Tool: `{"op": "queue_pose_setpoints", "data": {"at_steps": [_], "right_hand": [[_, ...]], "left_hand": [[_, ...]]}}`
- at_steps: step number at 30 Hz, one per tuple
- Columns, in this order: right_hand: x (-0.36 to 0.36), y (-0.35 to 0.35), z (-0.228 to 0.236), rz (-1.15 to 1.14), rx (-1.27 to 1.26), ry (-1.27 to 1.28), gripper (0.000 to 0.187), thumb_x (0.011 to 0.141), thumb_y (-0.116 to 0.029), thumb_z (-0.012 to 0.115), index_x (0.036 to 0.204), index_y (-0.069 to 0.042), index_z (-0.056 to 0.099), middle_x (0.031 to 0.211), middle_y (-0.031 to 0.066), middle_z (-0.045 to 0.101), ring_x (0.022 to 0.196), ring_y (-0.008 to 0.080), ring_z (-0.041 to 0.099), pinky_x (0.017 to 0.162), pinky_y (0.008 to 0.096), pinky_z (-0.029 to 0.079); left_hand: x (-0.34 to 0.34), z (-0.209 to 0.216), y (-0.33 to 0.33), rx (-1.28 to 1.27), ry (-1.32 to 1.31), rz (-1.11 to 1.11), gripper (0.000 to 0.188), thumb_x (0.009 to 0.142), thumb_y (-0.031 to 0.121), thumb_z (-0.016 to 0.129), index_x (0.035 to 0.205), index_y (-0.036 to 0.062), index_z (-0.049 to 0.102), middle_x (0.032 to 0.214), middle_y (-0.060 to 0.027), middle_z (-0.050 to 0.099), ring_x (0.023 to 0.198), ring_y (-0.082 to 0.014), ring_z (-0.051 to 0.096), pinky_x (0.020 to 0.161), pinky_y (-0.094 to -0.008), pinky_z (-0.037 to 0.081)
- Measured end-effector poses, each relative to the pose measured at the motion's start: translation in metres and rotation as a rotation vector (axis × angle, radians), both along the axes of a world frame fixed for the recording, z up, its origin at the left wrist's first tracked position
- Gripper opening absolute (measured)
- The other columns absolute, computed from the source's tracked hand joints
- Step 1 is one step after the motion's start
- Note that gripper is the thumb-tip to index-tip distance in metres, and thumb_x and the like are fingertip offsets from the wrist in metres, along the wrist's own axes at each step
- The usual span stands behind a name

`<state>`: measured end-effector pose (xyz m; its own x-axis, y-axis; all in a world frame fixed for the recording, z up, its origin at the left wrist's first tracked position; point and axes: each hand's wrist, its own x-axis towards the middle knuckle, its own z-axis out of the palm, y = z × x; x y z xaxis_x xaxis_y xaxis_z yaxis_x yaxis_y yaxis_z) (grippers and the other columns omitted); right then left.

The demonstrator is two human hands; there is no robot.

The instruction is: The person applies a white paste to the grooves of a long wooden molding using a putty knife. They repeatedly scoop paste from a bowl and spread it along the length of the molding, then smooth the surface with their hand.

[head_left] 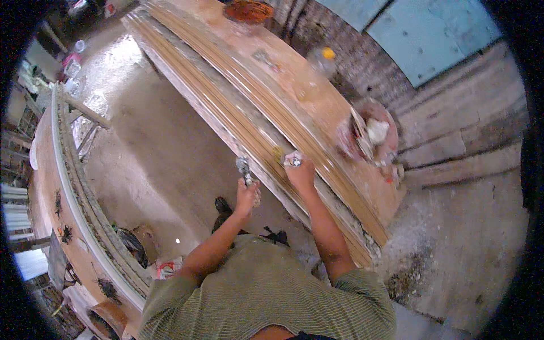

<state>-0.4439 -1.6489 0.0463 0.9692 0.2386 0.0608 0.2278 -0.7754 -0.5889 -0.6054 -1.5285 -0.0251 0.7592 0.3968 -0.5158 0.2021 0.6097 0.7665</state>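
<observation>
Two long, tan, ribbed moulding strips lie side by side along a workbench: the nearer strip (226, 116) and the farther strip (266, 99). My left hand (247, 197) is closed around a silver-grey tool (243, 169), upright beside the bench's near edge; its exact kind is not clear. Over the nearer strip, my right hand (302, 174) is closed on a whitish crumpled thing (293, 159), too blurred to name. Just left of that hand, a small yellowish patch (277, 153) shows at the strip. I cannot tell whether it belongs to the held thing.
A pinkish tub (343, 139) with white contents sits at the bench's far right edge. Farther along are a yellow-capped bottle (327, 55) and an orange-brown bowl (248, 10). On my left, a second bench (46, 175) bears a long pale curved strip (63, 153).
</observation>
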Motion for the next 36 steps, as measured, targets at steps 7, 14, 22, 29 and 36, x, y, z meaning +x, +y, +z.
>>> {"op": "queue_pose_setpoints", "data": {"at_steps": [7,14,22,29,36], "right_hand": [[-0.078,-0.209,0.007,-0.048,-0.077,0.048,0.029,0.073,-0.039,0.071,0.083,-0.012,0.070,0.080,0.0181,0.068,0.077,0.0382,0.066,0.070,0.0458,0.053],[-0.162,-0.412,0.001,-0.317,-0.414,-0.159,0.039,0.071,-0.047,0.073,0.090,-0.014,0.072,0.083,0.0157,0.069,0.079,0.0359,0.066,0.071,0.0489,0.051],[-0.230,-0.590,-0.018,-0.684,-0.589,0.160,0.040,0.068,-0.031,0.076,0.105,-0.016,0.070,0.089,0.0187,0.068,0.087,0.0383,0.065,0.080,0.0477,0.052],[-0.224,-0.513,0.040,-0.797,-0.345,0.010,0.050,0.073,-0.043,0.072,0.106,-0.006,0.067,0.088,0.0188,0.069,0.084,0.0406,0.066,0.073,0.0485,0.054],[-0.233,-0.624,-0.040,-0.775,-0.467,0.256,0.037,0.076,-0.036,0.071,0.094,-0.003,0.069,0.087,0.0211,0.068,0.078,0.0362,0.066,0.078,0.0478,0.053]], "left_hand": [[-0.027,0.008,-0.138,0.104,0.064,0.200,0.019,0.094,0.016,0.057,0.107,0.0110,0.045,0.086,-0.0046,0.059,0.067,-0.0120,0.055,0.054,-0.0273,0.046],[-0.031,-0.022,-0.182,0.056,-0.034,0.141,0.028,0.091,0.020,0.062,0.111,0.0059,0.050,0.093,-0.0095,0.062,0.071,-0.0183,0.060,0.052,-0.0306,0.048],[-0.018,-0.015,-0.181,0.064,0.082,-0.082,0.025,0.088,0.019,0.068,0.104,0.0045,0.055,0.079,-0.0111,0.064,0.055,-0.0180,0.056,0.046,-0.0294,0.046],[-0.025,0.017,-0.169,-0.064,-0.004,-0.122,0.027,0.089,0.019,0.065,0.112,0.0046,0.063,0.076,-0.0097,0.063,0.054,-0.0162,0.056,0.046,-0.0291,0.046],[-0.022,-0.022,-0.154,-0.029,-0.018,-0.089,0.031,0.094,0.019,0.059,0.122,0.0057,0.058,0.084,-0.0080,0.062,0.058,-0.0141,0.055,0.043,-0.0287,0.043]]}}
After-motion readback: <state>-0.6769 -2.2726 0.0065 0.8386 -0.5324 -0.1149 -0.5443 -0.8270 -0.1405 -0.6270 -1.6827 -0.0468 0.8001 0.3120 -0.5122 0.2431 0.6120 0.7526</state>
